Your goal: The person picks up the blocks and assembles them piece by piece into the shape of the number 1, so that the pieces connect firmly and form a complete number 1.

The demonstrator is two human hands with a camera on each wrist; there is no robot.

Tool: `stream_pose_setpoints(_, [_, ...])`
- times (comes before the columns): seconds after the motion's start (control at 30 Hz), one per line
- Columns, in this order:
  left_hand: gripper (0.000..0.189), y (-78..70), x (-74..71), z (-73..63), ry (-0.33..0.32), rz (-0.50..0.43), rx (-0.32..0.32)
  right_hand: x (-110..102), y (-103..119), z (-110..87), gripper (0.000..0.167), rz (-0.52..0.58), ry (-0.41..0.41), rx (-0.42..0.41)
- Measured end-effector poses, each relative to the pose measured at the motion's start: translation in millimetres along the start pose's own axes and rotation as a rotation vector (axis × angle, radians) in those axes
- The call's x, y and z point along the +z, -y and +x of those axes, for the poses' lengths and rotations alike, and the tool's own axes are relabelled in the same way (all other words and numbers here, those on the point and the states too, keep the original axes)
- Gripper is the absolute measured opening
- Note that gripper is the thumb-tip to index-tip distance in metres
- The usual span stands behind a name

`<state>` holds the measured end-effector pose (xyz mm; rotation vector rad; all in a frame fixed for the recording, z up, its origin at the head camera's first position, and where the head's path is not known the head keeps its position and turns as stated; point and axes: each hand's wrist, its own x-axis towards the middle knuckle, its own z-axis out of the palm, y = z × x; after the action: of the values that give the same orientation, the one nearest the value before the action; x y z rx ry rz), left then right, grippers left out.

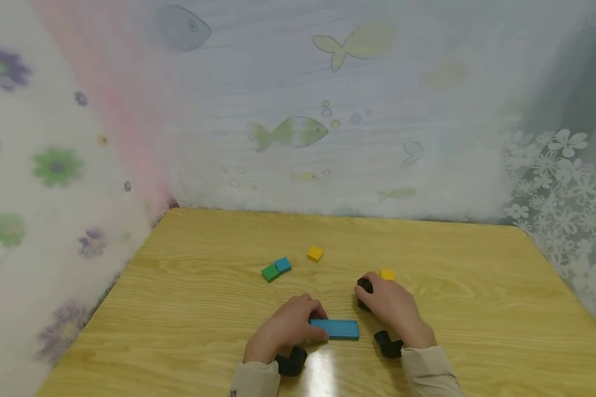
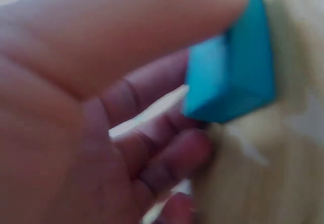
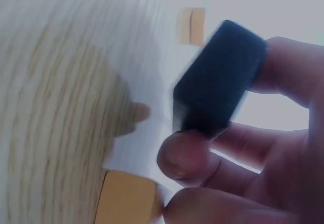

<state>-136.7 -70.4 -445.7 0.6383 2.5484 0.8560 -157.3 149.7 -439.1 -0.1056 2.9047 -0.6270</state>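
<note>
A long flat blue block [image 1: 340, 329] lies low at the front of the table, its left end gripped between the thumb and fingers of my left hand [image 1: 290, 325]. In the left wrist view the thumb presses on one side of this blue block [image 2: 253, 67], with fingers curled behind it. My right hand [image 1: 389, 303] pinches a black block [image 1: 363, 293] with angled ends. The right wrist view shows the black block [image 3: 220, 77] tilted between thumb and fingers, over its shadow. A yellow block [image 1: 387, 274] lies just beyond the right hand, partly covered by it.
Farther back on the wooden table [image 1: 203, 248] are a small green block [image 1: 270, 273] and a small blue block [image 1: 283, 265], side by side. Another yellow block [image 1: 315, 253] sits behind them to the right. Patterned fabric walls [image 1: 288, 182] stand along the back and sides.
</note>
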Motion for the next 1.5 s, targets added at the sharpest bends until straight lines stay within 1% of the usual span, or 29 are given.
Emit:
stream_pose_setpoints(0.1, [0.024,2.9,4.8,0.1,-0.014,-0.005,0.011,1,0,1.0,0.042,0.018,-0.006,-0.003])
stream_pose_setpoints(0.23, [0.024,6.1,7.2,3.3,-0.024,-0.029,0.022,2,-2,4.5,0.043,0.046,-0.009,-0.022])
stream_pose_setpoints(0.4, [0.023,4.8,4.1,8.3,-0.002,-0.070,0.049,2,-4,6.0,0.039,0.163,0.015,-0.047])
stream_pose_setpoints(0.5, [0.022,4.1,3.1,6.8,0.014,-0.073,0.041,5,-2,4.0,0.037,0.250,0.048,-0.069])
stream_pose_setpoints(0.63, [0.022,5.9,3.9,2.2,0.037,-0.048,0.022,12,2,1.5,0.037,0.298,0.078,-0.082])
stream_pose_setpoints(0.8, [0.021,5.6,3.8,-1.4,0.044,-0.021,0.013,17,7,0.7,0.037,0.279,0.085,-0.122])
stream_pose_setpoints(0.9, [0.021,2.7,4.5,-4.3,0.056,-0.040,0.011,19,8,-1.1,0.036,0.266,0.111,-0.149])
stream_pose_setpoints(1.1, [0.020,-2.2,8.1,-7.7,0.063,-0.071,0.023,20,8,-4.7,0.035,0.257,0.150,-0.157])
stream_pose_setpoints(1.27, [0.020,-1.3,8.0,-5.9,0.064,-0.075,0.036,19,9,-4.7,0.031,0.268,0.164,-0.170])
stream_pose_setpoints(1.5, [0.018,7.1,3.6,0.8,0.056,-0.151,0.079,17,16,-3.6,0.028,0.239,0.142,-0.199])
